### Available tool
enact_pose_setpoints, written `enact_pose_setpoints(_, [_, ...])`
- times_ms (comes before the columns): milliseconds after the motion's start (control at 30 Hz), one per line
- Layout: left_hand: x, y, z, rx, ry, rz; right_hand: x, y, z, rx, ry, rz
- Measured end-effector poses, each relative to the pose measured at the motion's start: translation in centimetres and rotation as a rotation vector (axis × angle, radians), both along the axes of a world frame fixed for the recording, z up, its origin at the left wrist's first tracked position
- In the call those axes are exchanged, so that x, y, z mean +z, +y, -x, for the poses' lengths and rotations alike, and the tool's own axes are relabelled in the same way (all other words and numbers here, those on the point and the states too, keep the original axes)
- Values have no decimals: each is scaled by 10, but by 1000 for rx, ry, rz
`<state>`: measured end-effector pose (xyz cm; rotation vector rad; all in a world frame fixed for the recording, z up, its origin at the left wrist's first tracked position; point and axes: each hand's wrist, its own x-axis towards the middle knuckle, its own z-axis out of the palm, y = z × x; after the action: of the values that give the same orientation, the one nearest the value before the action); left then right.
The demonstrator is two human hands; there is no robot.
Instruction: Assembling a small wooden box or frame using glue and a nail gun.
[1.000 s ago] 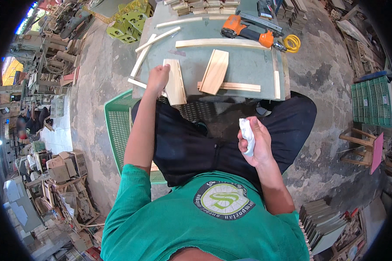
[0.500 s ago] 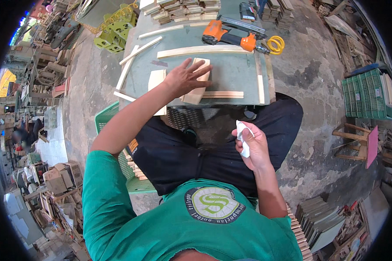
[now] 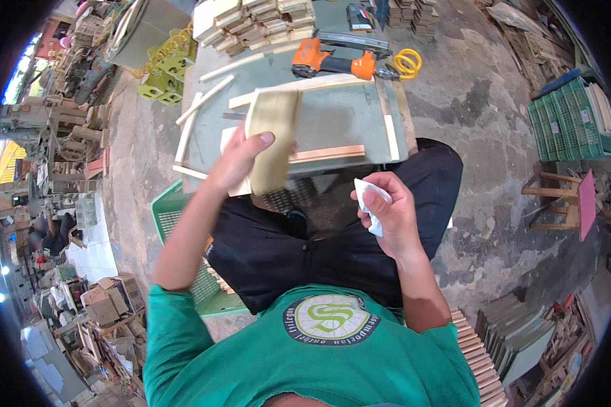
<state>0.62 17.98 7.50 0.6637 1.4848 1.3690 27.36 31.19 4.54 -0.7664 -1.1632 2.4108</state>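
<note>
Pinching wooden board, eleven o'clock: left hand, thumb on face. Likely light, stiff; hold by long edges. Right hand, three o'clock, pinches white wad.

Grey-green table, 1 orange nail gun, wooden strips, wood stack

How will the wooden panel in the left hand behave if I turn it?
The wooden panel should be stiff: it looks straight beyond the left hand. It is probably fairly light, since that hand alone holds it. Its far end might swing, because it reaches well past the thumb.
</note>
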Motion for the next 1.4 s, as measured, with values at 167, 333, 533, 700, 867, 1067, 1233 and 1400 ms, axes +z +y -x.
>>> enact_pose_setpoints(167, [-2,-15,-75,-172,-497,-356,44,-16,23,-39,106,-411])
enact_pose_setpoints(333, [9,-44,-102,-145,-253,-292,71,-24,33,-58,142,-733])
enact_pose_setpoints(533, [14,-56,-109,-170,-279,-250,80,-29,32,-119,162,-864])
enact_pose_setpoints(700, [16,-53,-112,-186,-267,-252,83,-28,31,-118,177,-916])
enact_pose_setpoints(867, [16,-51,-113,-171,-227,-273,85,-27,27,-101,153,-958])
enact_pose_setpoints(1067, [18,-54,-112,-165,-185,-271,82,-30,25,-90,129,-954])
enact_pose_setpoints(1233, [20,-51,-112,-107,-140,-334,79,-34,23,-88,97,-951])
enact_pose_setpoints(1400, [20,-54,-113,-8,-138,-343,75,-36,19,-43,14,-918])
